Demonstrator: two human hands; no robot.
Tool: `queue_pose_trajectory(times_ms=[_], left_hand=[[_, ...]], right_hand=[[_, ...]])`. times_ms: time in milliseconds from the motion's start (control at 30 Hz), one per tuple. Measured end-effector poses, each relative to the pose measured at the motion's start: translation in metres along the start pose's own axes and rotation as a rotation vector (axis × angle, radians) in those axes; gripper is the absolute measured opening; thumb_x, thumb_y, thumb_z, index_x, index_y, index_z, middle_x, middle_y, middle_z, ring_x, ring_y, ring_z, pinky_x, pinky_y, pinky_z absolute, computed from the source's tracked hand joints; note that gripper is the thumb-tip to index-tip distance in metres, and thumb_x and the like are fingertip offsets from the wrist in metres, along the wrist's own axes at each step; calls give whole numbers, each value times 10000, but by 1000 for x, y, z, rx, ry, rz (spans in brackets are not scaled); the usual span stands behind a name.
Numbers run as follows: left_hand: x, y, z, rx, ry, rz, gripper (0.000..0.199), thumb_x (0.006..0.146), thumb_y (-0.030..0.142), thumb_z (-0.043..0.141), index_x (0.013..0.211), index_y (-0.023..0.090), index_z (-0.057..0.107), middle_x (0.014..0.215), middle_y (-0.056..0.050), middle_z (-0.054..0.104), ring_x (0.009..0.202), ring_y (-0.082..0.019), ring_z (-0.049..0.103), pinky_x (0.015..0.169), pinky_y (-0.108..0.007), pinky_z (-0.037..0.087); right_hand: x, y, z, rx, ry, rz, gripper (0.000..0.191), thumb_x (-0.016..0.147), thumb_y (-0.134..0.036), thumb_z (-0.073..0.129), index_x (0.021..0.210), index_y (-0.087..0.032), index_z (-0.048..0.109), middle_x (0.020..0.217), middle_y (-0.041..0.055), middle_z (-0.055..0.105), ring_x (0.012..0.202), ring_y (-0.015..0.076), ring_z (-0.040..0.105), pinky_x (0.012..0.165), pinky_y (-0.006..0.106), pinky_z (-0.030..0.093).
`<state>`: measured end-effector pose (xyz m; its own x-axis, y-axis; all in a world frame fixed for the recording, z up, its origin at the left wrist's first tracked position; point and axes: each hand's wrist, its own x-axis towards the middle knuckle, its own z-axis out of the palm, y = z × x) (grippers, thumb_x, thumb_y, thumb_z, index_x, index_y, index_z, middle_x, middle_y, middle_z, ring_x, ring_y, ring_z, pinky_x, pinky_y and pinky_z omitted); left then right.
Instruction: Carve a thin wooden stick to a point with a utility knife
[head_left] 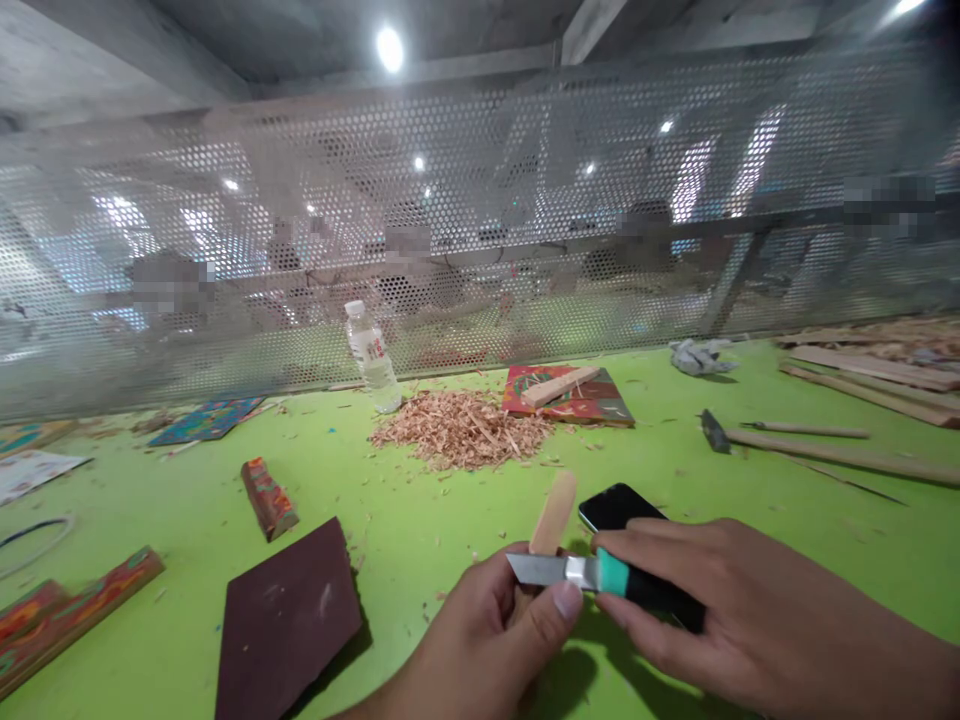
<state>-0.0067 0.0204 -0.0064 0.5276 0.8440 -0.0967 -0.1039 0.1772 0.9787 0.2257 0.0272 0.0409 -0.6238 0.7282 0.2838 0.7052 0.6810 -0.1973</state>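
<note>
1. As I read it from my remote view, a shaping cut is in hand: the knife [536, 569] lies with its bare blade across the wooden piece [553, 510], though I can't tell whether the edge is biting.
2. My left hand [480, 620] is closed round the lower part of the piece, its thumb against the knife's metal collar. My right hand [720, 590] is curled round the dark handle, beside the phone [616, 503].
3. To my eye, a further stroke calls for a firm hold on the wood, a shallow blade angle and thumb pressure kept behind the edge; a slip could reach the left fingers.
4. The piece is held above the green tabletop [420, 520], nearer me than the wood shavings [465, 430]. It is pale, slim and round-ended, leaning slightly right; its lower end is hidden.
</note>
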Motion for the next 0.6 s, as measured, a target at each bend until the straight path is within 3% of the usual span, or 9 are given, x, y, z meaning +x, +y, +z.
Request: queue_pose_trajectory(times_ms=[133,300,600], left_hand=[[2,5,4,-41,-7,73,547,893,650,739,1018,122,664,890,-24,570,803,-133,439,753,-276,354],[1,8,4,-23,-13,69,536,905,633,735,1046,117,697,896,-34,597,794,-139,439,758,-286,361],[2,6,8,3,111,59,501,908,647,711,977,152,747,883,-37,628,836,-173,491,802,-296,409]], right_hand=[[0,0,-1,15,-62,19,143,991,-332,608,1006,-237,714,806,14,732,660,201,704,586,301,499],[1,0,2,18,-67,33,126,993,-312,597,1009,-257,709,829,2,740,682,204,714,598,313,499],[1,-7,11,-36,56,-1,198,1047,-363,572,1044,-243,729,855,29,767,670,200,732,582,305,539]])
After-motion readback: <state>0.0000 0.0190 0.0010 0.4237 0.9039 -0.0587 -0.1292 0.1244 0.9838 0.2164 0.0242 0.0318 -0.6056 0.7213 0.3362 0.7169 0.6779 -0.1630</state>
